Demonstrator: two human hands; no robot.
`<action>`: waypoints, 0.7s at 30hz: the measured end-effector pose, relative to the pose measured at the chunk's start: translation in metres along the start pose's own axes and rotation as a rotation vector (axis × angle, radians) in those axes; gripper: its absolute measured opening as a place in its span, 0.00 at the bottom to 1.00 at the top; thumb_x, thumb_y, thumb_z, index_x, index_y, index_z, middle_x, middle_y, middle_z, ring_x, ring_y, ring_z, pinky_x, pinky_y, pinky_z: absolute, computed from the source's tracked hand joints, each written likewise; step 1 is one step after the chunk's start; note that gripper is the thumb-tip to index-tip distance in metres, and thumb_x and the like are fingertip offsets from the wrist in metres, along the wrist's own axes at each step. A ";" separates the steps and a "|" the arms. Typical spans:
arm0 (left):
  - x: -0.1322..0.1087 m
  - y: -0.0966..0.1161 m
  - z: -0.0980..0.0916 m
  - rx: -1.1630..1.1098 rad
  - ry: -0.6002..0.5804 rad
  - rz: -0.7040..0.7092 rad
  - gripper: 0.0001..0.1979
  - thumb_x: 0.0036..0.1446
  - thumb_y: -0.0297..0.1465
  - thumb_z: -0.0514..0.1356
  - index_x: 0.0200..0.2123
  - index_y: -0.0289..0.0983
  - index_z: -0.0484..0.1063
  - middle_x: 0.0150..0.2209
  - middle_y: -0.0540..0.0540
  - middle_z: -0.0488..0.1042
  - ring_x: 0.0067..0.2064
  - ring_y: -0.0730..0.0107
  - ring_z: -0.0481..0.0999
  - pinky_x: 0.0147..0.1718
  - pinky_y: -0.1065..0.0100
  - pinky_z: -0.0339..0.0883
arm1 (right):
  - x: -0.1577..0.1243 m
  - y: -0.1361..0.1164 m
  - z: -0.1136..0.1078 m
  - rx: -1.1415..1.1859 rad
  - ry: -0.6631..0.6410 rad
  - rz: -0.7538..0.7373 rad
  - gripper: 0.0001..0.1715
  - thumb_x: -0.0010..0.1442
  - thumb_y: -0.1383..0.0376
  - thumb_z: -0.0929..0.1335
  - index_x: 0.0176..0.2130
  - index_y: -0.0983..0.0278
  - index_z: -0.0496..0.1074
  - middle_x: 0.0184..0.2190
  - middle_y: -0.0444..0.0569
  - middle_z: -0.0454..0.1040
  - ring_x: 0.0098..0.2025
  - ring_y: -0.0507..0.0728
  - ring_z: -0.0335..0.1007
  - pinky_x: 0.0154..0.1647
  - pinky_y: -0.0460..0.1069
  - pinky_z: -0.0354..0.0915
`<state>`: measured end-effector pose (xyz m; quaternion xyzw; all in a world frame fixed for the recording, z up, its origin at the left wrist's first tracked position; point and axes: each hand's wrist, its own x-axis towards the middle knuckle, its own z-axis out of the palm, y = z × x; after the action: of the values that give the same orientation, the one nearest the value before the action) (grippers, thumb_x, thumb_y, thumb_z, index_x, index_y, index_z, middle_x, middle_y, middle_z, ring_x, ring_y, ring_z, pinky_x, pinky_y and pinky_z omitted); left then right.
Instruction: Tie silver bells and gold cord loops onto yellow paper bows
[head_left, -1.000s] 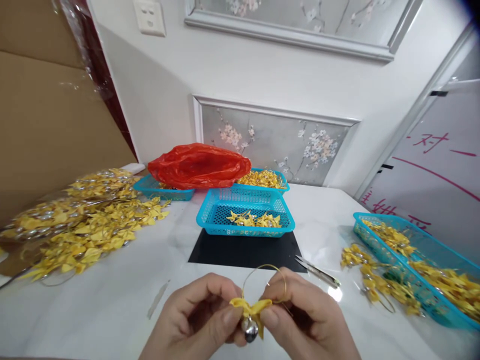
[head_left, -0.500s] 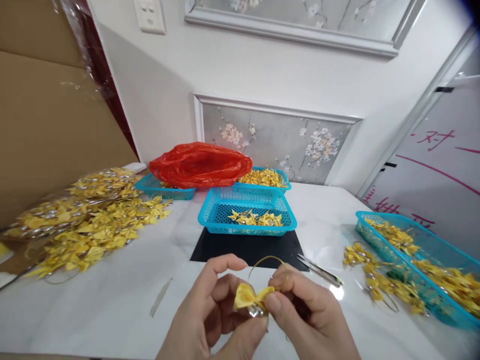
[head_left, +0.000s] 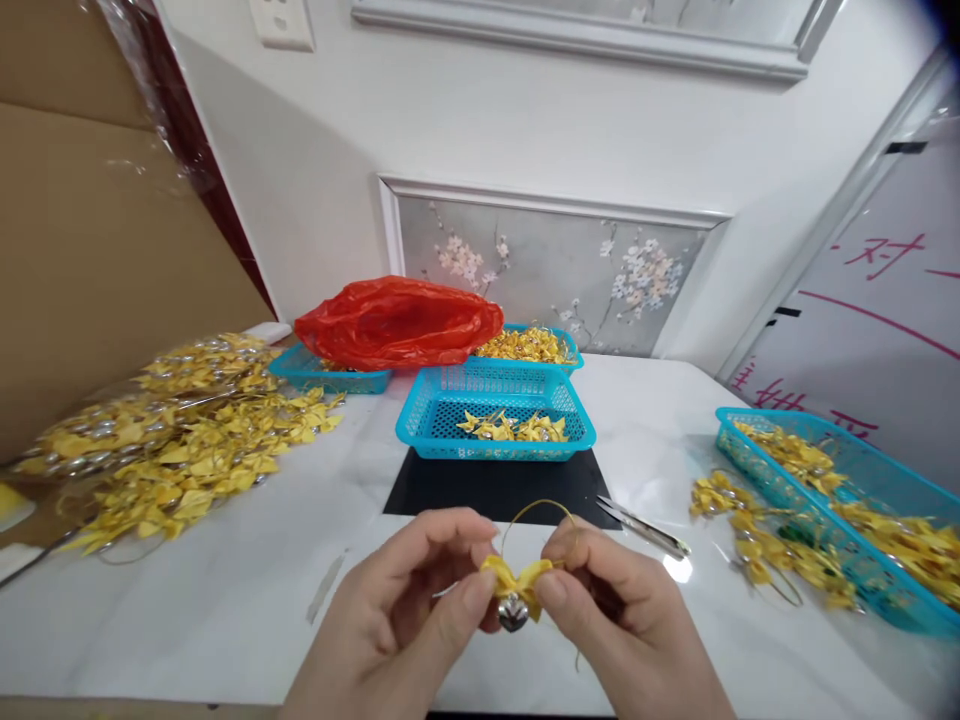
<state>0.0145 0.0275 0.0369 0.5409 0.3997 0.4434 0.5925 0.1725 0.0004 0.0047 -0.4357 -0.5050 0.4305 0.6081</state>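
Note:
Between my two hands, low in the middle of the head view, is a yellow ribbon bow (head_left: 517, 576) with a silver bell (head_left: 513, 612) under its centre. A thin gold cord loop (head_left: 541, 503) rises above it. My left hand (head_left: 420, 600) pinches the bow's left wing between thumb and fingers. My right hand (head_left: 611, 610) pinches its right wing, and a cord end hangs below those fingers. Just beyond, a blue basket (head_left: 495, 452) holds several similar bows (head_left: 517, 427) and stands on a black mat (head_left: 495, 487).
Small scissors (head_left: 643, 526) lie right of the mat. At right, another blue basket (head_left: 825, 505) holds bows, with loose bows (head_left: 757, 545) beside it. A heap of bows (head_left: 202, 460) covers the left. Behind, a red plastic bag (head_left: 397, 325) rests over baskets.
My left thumb has moved up from below the bell onto the bow's left wing. The bow now faces me more squarely, with the bell hanging in view. The camera view has shifted slightly.

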 end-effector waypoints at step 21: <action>0.004 -0.018 -0.010 0.104 -0.121 0.016 0.03 0.55 0.32 0.66 0.30 0.44 0.82 0.27 0.51 0.80 0.30 0.71 0.77 0.31 0.77 0.71 | -0.015 0.010 -0.023 -0.037 0.054 0.015 0.13 0.68 0.59 0.63 0.44 0.57 0.77 0.33 0.45 0.67 0.22 0.46 0.55 0.22 0.45 0.54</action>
<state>0.0078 0.0336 0.0180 0.5998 0.3812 0.3932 0.5833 0.1924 -0.0140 -0.0110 -0.4620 -0.4932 0.4138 0.6100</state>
